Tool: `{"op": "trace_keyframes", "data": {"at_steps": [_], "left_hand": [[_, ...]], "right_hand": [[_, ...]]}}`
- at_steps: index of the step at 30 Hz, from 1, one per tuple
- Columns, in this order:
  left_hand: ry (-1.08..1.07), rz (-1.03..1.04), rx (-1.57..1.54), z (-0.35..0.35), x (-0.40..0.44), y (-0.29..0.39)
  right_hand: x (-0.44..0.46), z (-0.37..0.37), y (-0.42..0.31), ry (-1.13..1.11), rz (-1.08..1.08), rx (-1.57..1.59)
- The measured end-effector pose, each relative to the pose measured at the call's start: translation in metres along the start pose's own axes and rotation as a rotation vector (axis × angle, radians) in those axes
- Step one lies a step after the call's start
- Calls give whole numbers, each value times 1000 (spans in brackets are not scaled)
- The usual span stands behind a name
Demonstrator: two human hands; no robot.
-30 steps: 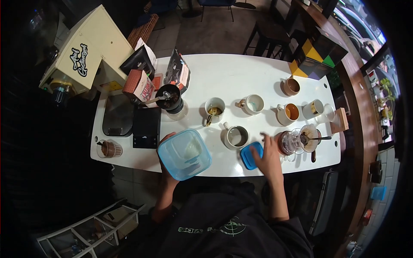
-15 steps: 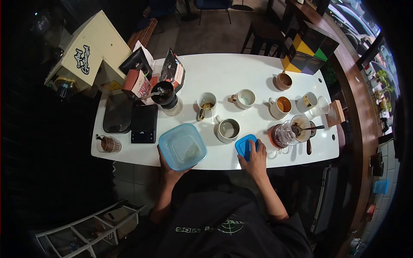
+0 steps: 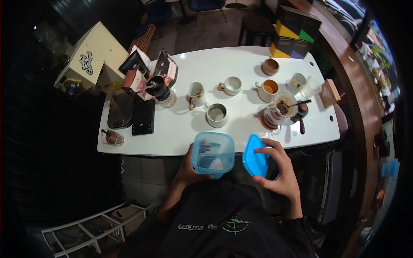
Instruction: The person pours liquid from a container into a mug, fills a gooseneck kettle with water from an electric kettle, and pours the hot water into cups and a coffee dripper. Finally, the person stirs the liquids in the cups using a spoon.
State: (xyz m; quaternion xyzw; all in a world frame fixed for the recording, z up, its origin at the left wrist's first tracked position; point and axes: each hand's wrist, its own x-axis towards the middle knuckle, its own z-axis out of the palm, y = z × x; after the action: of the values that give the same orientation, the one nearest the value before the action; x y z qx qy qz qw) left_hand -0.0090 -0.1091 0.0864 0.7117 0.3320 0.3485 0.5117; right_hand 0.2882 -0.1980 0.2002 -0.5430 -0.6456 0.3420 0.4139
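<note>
My left hand is wrapped round a translucent blue plastic container near the table's front edge. The container's open top faces up and toward me. My right hand grips a bright blue lid between thumb and fingers, tilted nearly on its side. A small gap separates lid and container. Beyond them on the table stands a grey-white mug. A glass coffee server with a filter cone on top is beyond my right hand.
Several more cups, among them an orange-lined mug, stand on the white table. At left are a black scale, a hand grinder, coffee bags and a cream machine. A colourful box is at the back right.
My right hand has taken the lid up off the table and tilted it. My left hand has moved the container right, closer to the lid. The camera view has shifted.
</note>
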Motion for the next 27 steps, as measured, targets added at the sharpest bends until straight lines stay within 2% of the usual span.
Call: {"op": "trace_keyframes", "data": {"at_steps": [2, 4, 7, 12, 14, 16, 19, 21, 22, 24, 25, 27], "left_hand": [[-60, -41, -84, 23, 3, 20], [-214, -5, -58, 41, 7, 40], [-325, 23, -44, 67, 4, 62], [-438, -35, -99, 104, -21, 64], [-381, 93, -93, 121, -39, 51], [-450, 92, -39, 127, -49, 46], [-425, 25, -134, 134, -58, 57], [-466, -189, -262, 135, -61, 71], [-468, -189, -259, 136, -64, 66], [-385, 58, -40, 137, -67, 56], [-389, 58, -39, 139, -65, 55], [-199, 201, -112, 145, -54, 53]], "right_hand": [[-2, -6, -17, -84, -90, 38], [-8, -5, -26, -136, -195, -99], [-27, -16, -32, -167, -201, -207], [-69, -26, -31, -162, -108, -259], [-82, -26, -27, -187, -52, -259], [-93, -17, -15, -187, 3, -224], [-103, -12, -5, -175, 19, -152], [-107, -9, -2, -182, 19, -162], [-108, -9, -1, -179, 18, -159], [-111, -9, 0, -206, -17, -147], [-113, -8, 2, -202, -16, -145], [-116, -6, 6, -243, -27, -128]]}}
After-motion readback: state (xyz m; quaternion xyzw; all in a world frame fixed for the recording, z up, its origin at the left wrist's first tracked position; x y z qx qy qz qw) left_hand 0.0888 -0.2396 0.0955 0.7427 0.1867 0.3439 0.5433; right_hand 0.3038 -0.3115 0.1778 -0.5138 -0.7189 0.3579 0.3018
